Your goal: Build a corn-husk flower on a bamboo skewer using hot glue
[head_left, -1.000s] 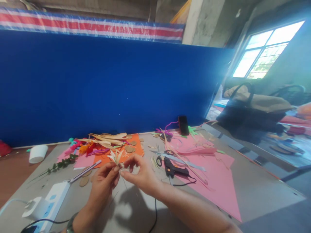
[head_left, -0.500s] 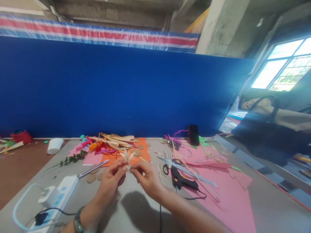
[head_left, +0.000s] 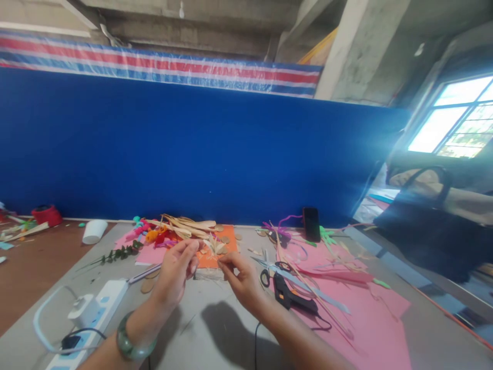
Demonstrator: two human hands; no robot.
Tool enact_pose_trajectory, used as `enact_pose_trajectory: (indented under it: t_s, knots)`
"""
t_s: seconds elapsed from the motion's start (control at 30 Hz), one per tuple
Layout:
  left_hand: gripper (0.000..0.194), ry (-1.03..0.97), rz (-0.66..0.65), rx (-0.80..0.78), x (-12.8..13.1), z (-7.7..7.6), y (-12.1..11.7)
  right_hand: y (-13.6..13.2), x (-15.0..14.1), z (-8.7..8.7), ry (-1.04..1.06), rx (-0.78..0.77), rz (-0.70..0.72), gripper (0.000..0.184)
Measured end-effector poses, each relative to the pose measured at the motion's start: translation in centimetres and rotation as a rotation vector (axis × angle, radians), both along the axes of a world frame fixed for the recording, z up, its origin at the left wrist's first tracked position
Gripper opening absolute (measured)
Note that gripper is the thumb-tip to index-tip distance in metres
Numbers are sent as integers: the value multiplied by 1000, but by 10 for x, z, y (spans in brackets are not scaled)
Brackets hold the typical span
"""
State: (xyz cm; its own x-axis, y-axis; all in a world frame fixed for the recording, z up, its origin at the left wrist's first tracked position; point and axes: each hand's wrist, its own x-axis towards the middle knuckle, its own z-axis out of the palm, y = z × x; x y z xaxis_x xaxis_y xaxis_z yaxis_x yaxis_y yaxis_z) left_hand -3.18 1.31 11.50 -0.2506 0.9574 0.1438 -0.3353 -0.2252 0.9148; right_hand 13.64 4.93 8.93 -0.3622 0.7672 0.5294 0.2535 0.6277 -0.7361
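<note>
My left hand (head_left: 177, 271) is closed, with thumb and forefinger pinched together. Whatever lies in that pinch is too small to make out. Across a small gap, my right hand (head_left: 243, 281) is also pinched closed, its fingertips pointing toward the left hand. A pale, spiky flower of dried husk strips (head_left: 212, 245) shows between the two sets of fingertips. I cannot tell whether either hand touches it or whether it rests on the orange sheet (head_left: 231, 236) behind. Several round wooden discs (head_left: 225, 240) are on that sheet.
Black scissors (head_left: 265, 277) and a black glue gun (head_left: 295, 298) lie right, near pink sheets (head_left: 385, 329). At the left are a white power strip (head_left: 111, 298), a leafy sprig (head_left: 123, 252) and a white cup (head_left: 94, 232). A phone (head_left: 311, 224) leans against the blue partition (head_left: 192, 154).
Both hands were together at the husk flower's base; now their fingertips are apart, the left raised a little. The camera view has turned left and tilted up.
</note>
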Motion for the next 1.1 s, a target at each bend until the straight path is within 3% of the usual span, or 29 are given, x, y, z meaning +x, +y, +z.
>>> enact_pose_trajectory:
  t_s: [0.13, 0.63, 0.93, 1.1]
  knots:
    - [34, 43, -50, -2, 2, 9, 7, 3, 3, -1, 16, 24, -11, 17]
    - [30, 60, -96, -56, -3, 3, 12, 10, 2, -12, -57, 73, 9, 23]
    - [23, -58, -198, -93, -2, -3, 13, 6, 1, -9, -11, -56, 6, 24]
    - [19, -74, -189, -115, 0, -1, 13, 3, 0, -6, 30, -111, 14, 23]
